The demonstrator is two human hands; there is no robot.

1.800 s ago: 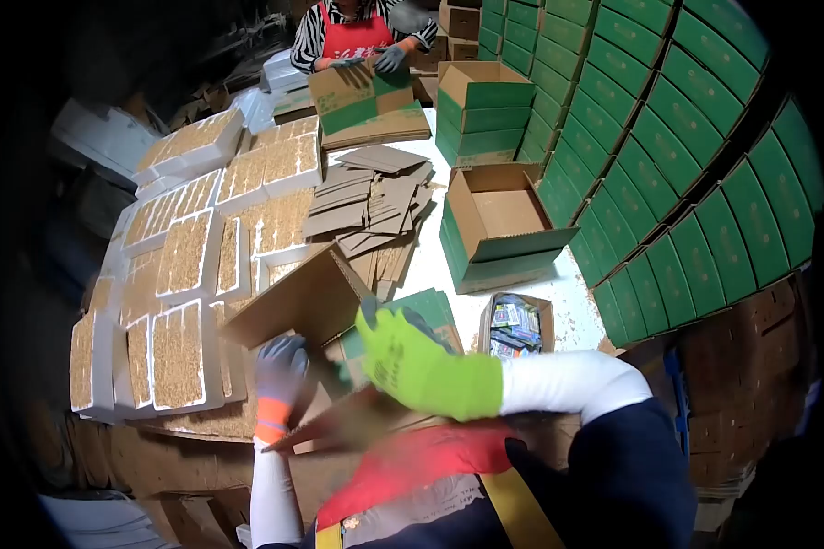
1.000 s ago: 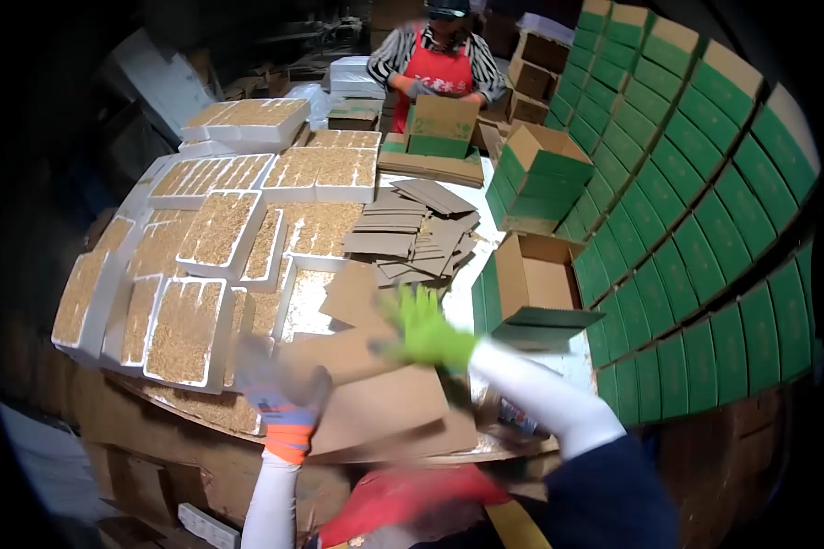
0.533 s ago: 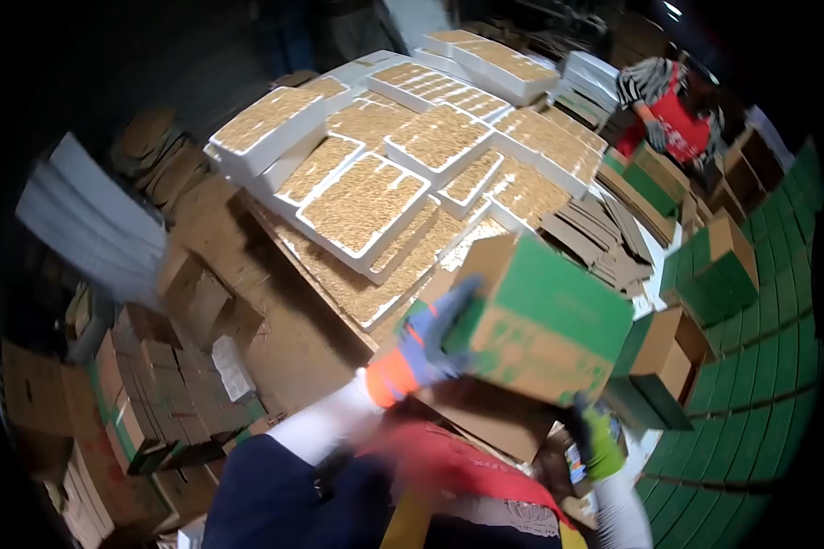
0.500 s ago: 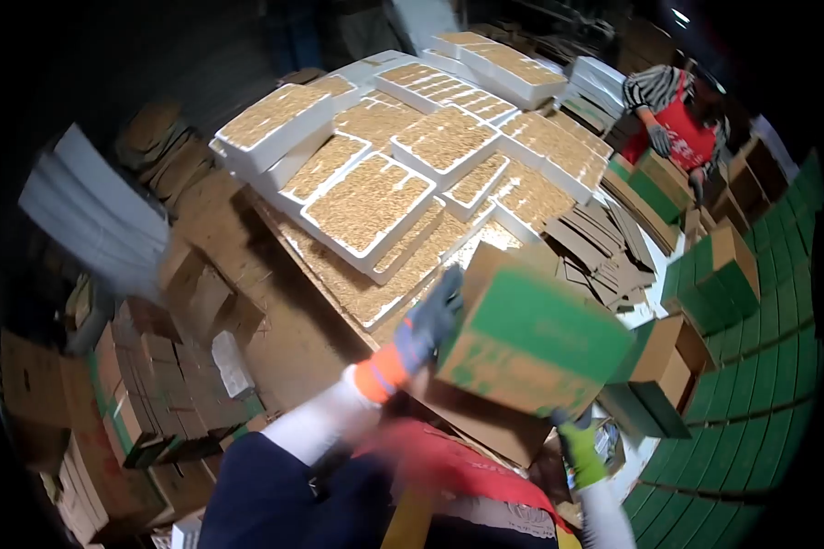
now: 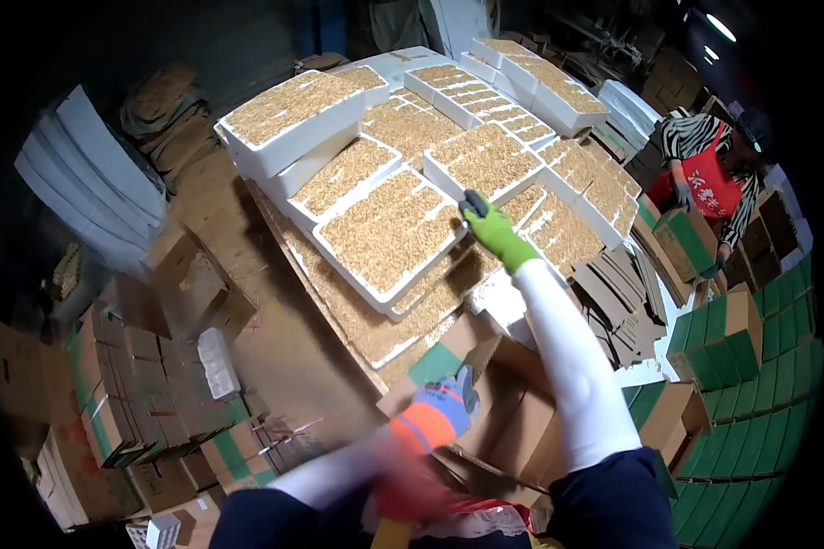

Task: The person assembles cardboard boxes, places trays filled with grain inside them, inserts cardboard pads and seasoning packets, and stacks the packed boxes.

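My left hand (image 5: 441,404), in a blue and orange glove, grips the near edge of an open cardboard box (image 5: 513,423) in front of me. The box's open top faces up, and part of it is hidden under my right forearm. My right hand (image 5: 494,227), in a green glove with dark fingertips, reaches across the table. Its fingers are bent together at the right corner of a white foam tray (image 5: 389,240) filled with tan, grain-like pieces; whether they press on the rim is hard to make out.
More filled foam trays (image 5: 293,110) are stacked on the table. Flat cardboard pieces (image 5: 618,297) lie at its right side. Green boxes (image 5: 751,412) line the right, where a co-worker in a red apron (image 5: 712,183) handles a box. Folded cartons (image 5: 146,393) stand at the left.
The green-printed box has come down from between my hands and now has its opening upward. My right hand has left it and moved forward to the tray; my left stays on the box.
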